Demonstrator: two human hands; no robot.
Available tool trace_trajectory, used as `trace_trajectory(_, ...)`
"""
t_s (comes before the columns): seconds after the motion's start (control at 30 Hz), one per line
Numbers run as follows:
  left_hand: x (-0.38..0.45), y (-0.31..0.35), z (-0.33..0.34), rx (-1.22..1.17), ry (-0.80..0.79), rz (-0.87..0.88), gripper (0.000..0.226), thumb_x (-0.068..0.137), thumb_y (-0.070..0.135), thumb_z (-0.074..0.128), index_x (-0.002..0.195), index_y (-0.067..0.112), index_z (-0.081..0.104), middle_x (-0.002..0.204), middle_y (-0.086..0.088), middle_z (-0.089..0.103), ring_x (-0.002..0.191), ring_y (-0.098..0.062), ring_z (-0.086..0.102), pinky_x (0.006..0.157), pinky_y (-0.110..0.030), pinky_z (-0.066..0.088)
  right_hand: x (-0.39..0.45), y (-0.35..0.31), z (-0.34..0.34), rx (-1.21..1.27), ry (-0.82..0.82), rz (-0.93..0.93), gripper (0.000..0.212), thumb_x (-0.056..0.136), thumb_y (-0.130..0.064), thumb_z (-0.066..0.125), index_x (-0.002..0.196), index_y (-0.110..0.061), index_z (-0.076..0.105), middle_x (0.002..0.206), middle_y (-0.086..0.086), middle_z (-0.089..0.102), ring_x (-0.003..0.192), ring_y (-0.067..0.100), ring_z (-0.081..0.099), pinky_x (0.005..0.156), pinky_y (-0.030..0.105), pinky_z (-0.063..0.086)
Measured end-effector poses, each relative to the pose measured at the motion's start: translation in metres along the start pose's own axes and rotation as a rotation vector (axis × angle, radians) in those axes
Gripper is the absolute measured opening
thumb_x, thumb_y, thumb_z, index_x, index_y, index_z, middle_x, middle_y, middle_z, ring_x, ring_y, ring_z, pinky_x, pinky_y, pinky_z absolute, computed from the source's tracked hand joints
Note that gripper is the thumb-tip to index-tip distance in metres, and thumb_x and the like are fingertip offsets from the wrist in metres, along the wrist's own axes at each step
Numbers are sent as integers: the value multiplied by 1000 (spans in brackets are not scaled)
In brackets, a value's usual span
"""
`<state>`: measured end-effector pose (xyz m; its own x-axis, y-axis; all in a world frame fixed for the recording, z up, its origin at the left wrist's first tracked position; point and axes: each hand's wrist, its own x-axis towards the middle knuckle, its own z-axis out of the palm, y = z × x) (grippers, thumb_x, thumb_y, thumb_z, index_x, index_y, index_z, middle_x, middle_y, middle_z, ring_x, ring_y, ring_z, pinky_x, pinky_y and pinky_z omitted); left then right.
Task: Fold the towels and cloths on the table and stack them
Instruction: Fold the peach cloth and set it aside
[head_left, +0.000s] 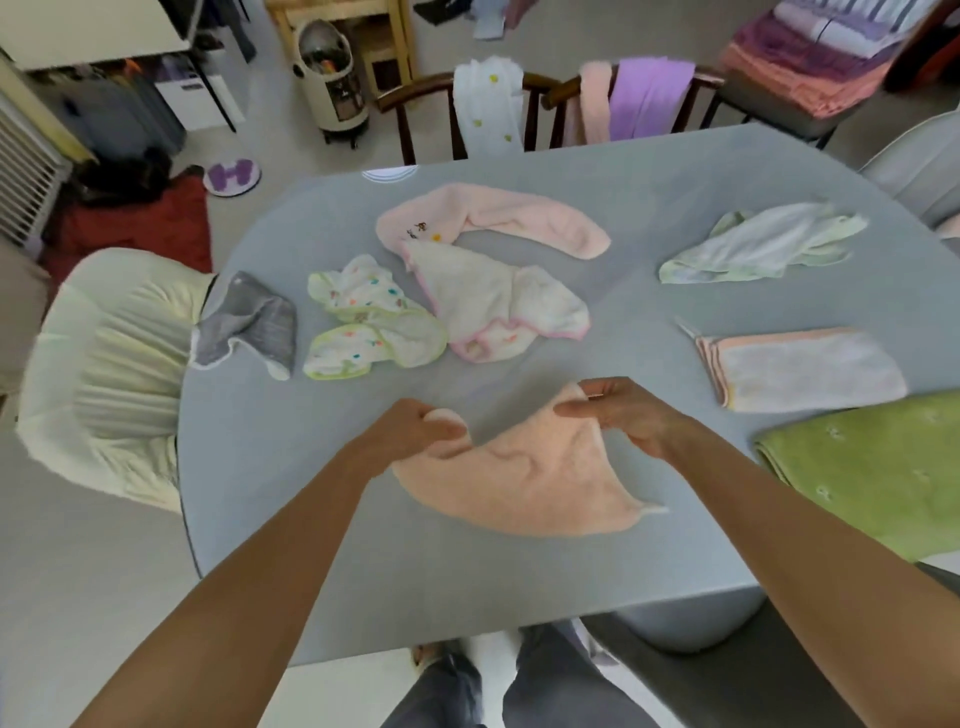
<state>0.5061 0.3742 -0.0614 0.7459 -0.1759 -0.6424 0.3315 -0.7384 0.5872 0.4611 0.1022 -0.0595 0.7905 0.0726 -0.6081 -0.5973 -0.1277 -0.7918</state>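
On the grey worktop a green towel lies at the right edge, and nearer the middle the peach cloth (partly lifted) is pinched at its corners by the left hand and right hand.

Peach cloth, green towel, grey table

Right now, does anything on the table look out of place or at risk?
Yes: the grey cloth at the table's left edge partly overhangs the rim, so it could slip off. Otherwise only unfolded cloths lie about; both hands hold the peach towel.
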Motion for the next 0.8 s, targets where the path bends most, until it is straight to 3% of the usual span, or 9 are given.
trace_trajectory(0.07,1,8,-13,-154,148,90,24,86,29,68,104,13,68,94,-2,61,85,-14,54,67,-25,38,2,-19,6,-60,141,-48,25,71,-26,81,81,-14,61,76,1,57,62,4,54,63,17,35)
trace_trajectory(0.2,-2,40,-43,-315,384,320,15,89,23,64,95,11,68,87,-2,62,81,-12,54,74,-25,39,-1,-66,9,40,349,-284,5,84,-3,67,86,-7,65,61,-2,50,42,-2,41,44,14,32)
trace_trajectory(0.23,-5,46,-50,-370,402,372,11,90,22,63,91,12,67,82,0,62,75,-9,53,73,-24,40,-3,-76,8,36,371,-337,10,84,2,63,85,-7,67,58,-4,54,43,-1,44,44,15,34)
trace_trajectory(0.37,-20,60,-63,-488,420,506,13,93,25,59,80,25,64,72,11,59,65,1,51,61,-10,42,-11,-85,10,36,322,-448,27,77,9,65,99,-7,68,93,11,69,82,18,64,78,32,53)
trace_trajectory(0.43,-25,55,-60,-506,328,535,14,93,26,59,80,28,65,75,10,62,68,-2,55,64,-15,45,-19,-77,16,3,267,-414,35,76,-1,73,109,-10,67,106,11,69,94,19,64,86,32,50)
trace_trajectory(0.57,-26,14,-32,-343,45,459,9,90,25,63,91,19,69,78,7,64,69,-2,56,64,-17,45,-31,-23,25,-348,252,-344,10,78,-12,75,78,-20,69,73,-3,62,64,0,52,64,26,40)
trace_trajectory(0.6,-24,-1,-25,-221,-47,427,9,89,26,65,90,18,70,75,8,62,66,0,54,62,-15,42,-32,-2,24,-529,239,-320,11,80,-11,72,78,-21,70,76,-3,66,67,0,56,67,27,42)
trace_trajectory(0.7,-11,-48,-2,396,-382,395,14,83,27,72,79,14,71,58,15,54,52,4,45,58,-19,38,-38,52,26,-1084,23,-69,31,88,-5,54,111,-20,68,125,2,62,116,17,54,97,24,36)
trace_trajectory(0.8,-9,-66,17,533,-519,329,18,78,34,75,86,18,76,71,21,65,68,3,58,72,-22,47,-46,74,30,-1128,-102,122,48,84,6,41,115,-19,66,132,2,52,125,21,44,105,28,32)
